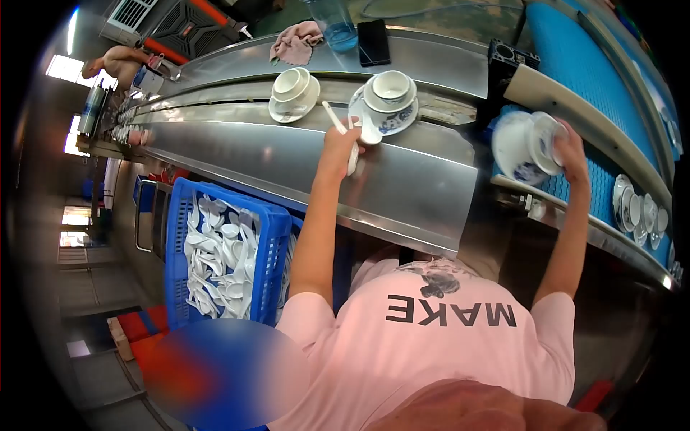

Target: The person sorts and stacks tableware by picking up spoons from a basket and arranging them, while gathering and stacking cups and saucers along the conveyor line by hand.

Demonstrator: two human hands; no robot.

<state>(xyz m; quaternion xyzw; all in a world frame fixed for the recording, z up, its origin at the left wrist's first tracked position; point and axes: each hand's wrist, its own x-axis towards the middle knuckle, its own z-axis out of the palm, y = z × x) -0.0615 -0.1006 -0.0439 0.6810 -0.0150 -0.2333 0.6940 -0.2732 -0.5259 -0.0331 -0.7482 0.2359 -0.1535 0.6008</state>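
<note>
My left hand (pixel 341 147) is closed around several white soup spoons (pixel 353 159), whose handles and bowls point different ways. One spoon's bowl overlaps the near edge of a dish set (pixel 394 123), a patterned plate with a white bowl and small cup stacked on it; whether they touch I cannot tell. Out to the right, my right hand (pixel 571 151) grips the side of another dish set (pixel 519 147), a patterned plate with bowls stacked on it, tilted above the blue conveyor belt. Left of my left hand, a third dish set (pixel 293 95) rests on the steel line.
A blue crate (pixel 264 266) full of white spoons stands left of me. Behind the line lie a pink cloth (pixel 296 42), a clear jug (pixel 338 29) and a black phone (pixel 373 43). More dish sets (pixel 636 208) ride the blue belt (pixel 575 57). A person (pixel 126 65) is at far left.
</note>
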